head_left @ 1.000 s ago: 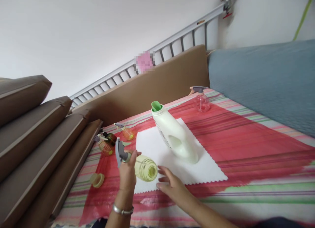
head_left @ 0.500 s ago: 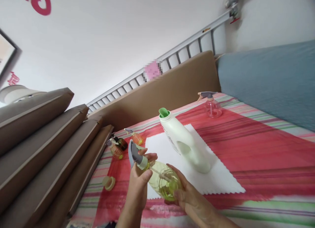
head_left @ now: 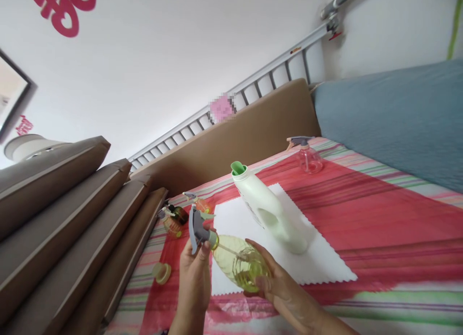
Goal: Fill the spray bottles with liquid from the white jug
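A yellow see-through spray bottle (head_left: 237,262) with a grey trigger head is held tilted between both hands, its head toward the left. My left hand (head_left: 195,262) is closed around the collar under the trigger head, thumb on the near side. At the bottle's base, my right hand (head_left: 273,277) grips with the thumb in front and fingers behind. Just beyond them, a pale green jug (head_left: 267,207) with a green spout and no cap on it stands on a white scallop-edged sheet (head_left: 321,265). A pale yellow cap (head_left: 161,273) lies left of my left hand.
Several small bottles, including an orange spray bottle (head_left: 202,205) and a dark bottle (head_left: 180,213), stand at the far left. A pink spray bottle (head_left: 310,160) is at the far right. Brown cushioned panels (head_left: 68,234) line the left; a blue padded surface (head_left: 390,118) borders the right.
My left hand has shifted its hold, its fingers now wrapped around the collar instead of spread. The trigger head has turned somewhat. The view has shifted slightly.
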Demonstrator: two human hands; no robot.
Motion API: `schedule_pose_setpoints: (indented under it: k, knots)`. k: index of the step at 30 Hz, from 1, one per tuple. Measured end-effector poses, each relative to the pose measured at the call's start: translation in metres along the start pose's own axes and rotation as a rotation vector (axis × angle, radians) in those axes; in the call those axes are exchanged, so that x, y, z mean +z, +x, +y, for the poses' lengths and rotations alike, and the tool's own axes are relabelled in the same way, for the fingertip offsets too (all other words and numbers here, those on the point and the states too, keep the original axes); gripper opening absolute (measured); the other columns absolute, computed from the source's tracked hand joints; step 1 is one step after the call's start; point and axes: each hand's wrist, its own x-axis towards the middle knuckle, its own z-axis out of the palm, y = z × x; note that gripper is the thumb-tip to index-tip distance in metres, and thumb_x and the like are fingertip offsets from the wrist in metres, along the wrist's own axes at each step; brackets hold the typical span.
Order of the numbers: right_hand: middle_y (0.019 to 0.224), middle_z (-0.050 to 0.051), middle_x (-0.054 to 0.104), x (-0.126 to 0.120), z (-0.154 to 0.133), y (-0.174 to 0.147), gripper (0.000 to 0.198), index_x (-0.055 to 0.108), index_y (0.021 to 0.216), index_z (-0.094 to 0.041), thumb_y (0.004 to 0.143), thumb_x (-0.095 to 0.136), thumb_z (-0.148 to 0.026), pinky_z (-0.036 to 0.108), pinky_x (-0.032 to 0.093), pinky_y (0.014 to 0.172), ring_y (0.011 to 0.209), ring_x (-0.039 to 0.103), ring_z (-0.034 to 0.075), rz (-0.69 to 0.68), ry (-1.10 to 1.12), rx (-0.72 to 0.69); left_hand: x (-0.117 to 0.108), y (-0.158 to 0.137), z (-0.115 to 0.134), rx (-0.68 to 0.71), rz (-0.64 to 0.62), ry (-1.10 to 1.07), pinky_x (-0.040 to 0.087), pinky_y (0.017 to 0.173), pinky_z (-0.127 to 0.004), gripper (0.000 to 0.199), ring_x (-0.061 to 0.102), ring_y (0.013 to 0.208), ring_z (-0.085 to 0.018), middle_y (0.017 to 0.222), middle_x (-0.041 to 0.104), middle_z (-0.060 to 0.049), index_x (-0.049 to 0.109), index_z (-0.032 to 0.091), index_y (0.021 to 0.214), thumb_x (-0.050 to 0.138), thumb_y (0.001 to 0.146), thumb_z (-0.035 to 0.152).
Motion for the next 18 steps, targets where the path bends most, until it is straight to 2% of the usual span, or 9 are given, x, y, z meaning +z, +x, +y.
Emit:
schedule_pose_setpoints:
  k: [3, 5, 8, 9, 11, 13, 15, 16, 18]
  knots:
    - [0.113, 0.006, 0.058, -0.004, 0.002, 0.001, 0.076, 0.038, 0.125, -0.030, 0.061, 0.075, -0.044, 0.030, 0.049, 0.065, 0.087, 0.061, 0.020, -0.030, -0.021, 0.009, -0.002, 0.001, 0.000, 0.002, 0.003, 0.028, 0.045, 0.086, -0.032, 0.026, 0.063, 0.088, -0.019, 0.087, 0.070, -0.004, 0.068, 0.021, 0.089, 0.074, 0.065, 0.029]
    - [0.090, 0.004, 0.065, -0.008, 0.004, 0.002, 0.068, 0.039, 0.124, -0.026, 0.069, 0.064, -0.056, 0.024, 0.047, 0.050, 0.067, 0.063, 0.016, -0.023, -0.037, 0.069, -0.004, 0.001, -0.001, -0.013, -0.014, 0.081, 0.044, 0.088, -0.034, 0.029, 0.063, 0.089, -0.020, 0.088, 0.070, -0.005, 0.068, 0.020, 0.090, 0.074, 0.065, 0.032]
    - [0.059, -0.001, 0.062, -0.010, 0.004, 0.004, 0.067, 0.044, 0.121, -0.019, 0.079, 0.035, -0.070, 0.019, 0.037, 0.035, 0.034, 0.049, 0.009, 0.035, -0.006, 0.254, -0.006, -0.001, -0.002, -0.039, -0.053, 0.128, 0.044, 0.088, -0.034, 0.029, 0.063, 0.090, -0.021, 0.088, 0.071, -0.005, 0.069, 0.020, 0.089, 0.075, 0.064, 0.033]
    - [0.059, 0.000, 0.062, -0.010, 0.004, 0.003, 0.068, 0.044, 0.120, -0.018, 0.079, 0.031, -0.071, 0.019, 0.035, 0.033, 0.031, 0.046, 0.008, 0.028, 0.020, 0.300, -0.007, -0.001, -0.003, -0.043, -0.062, 0.132, 0.044, 0.087, -0.034, 0.029, 0.063, 0.090, -0.021, 0.088, 0.071, -0.005, 0.069, 0.021, 0.089, 0.075, 0.064, 0.033]
    - [0.071, 0.002, 0.066, -0.009, 0.001, 0.002, 0.066, 0.043, 0.122, -0.020, 0.078, 0.039, -0.069, 0.020, 0.040, 0.037, 0.036, 0.051, 0.008, -0.068, 0.079, 0.302, -0.009, -0.002, -0.003, -0.035, -0.060, 0.134, 0.044, 0.086, -0.034, 0.029, 0.063, 0.090, -0.021, 0.088, 0.071, -0.005, 0.069, 0.021, 0.092, 0.074, 0.065, 0.031]
    - [0.085, 0.003, 0.067, -0.007, -0.001, -0.001, 0.064, 0.039, 0.125, -0.024, 0.073, 0.059, -0.056, 0.021, 0.047, 0.048, 0.056, 0.062, 0.012, -0.162, 0.108, 0.218, -0.012, -0.002, -0.002, -0.016, -0.043, 0.142, 0.044, 0.085, -0.032, 0.031, 0.063, 0.090, -0.021, 0.087, 0.071, -0.005, 0.068, 0.021, 0.095, 0.074, 0.066, 0.030]
    - [0.091, 0.002, 0.066, -0.006, -0.003, -0.003, 0.072, 0.036, 0.128, -0.028, 0.067, 0.072, -0.038, 0.020, 0.049, 0.054, 0.068, 0.064, 0.013, -0.220, 0.085, 0.163, -0.014, -0.001, 0.001, 0.007, -0.032, 0.148, 0.043, 0.086, -0.031, 0.034, 0.063, 0.091, -0.020, 0.087, 0.071, -0.004, 0.067, 0.021, 0.099, 0.074, 0.066, 0.029]
    - [0.090, 0.003, 0.067, -0.006, -0.002, -0.004, 0.073, 0.036, 0.128, -0.027, 0.066, 0.073, -0.036, 0.019, 0.049, 0.051, 0.063, 0.063, 0.012, -0.245, 0.071, 0.171, -0.014, 0.000, 0.003, 0.013, -0.035, 0.147, 0.043, 0.087, -0.030, 0.035, 0.063, 0.091, -0.020, 0.087, 0.071, -0.005, 0.067, 0.021, 0.100, 0.073, 0.067, 0.029]
    - [0.078, 0.006, 0.069, -0.007, 0.000, -0.003, 0.064, 0.044, 0.123, -0.019, 0.071, 0.065, -0.050, 0.015, 0.044, 0.040, 0.042, 0.054, 0.006, -0.309, 0.060, 0.281, -0.014, 0.001, 0.007, 0.010, -0.046, 0.133, 0.043, 0.088, -0.032, 0.034, 0.063, 0.091, -0.020, 0.088, 0.071, -0.005, 0.067, 0.020, 0.100, 0.072, 0.068, 0.030]
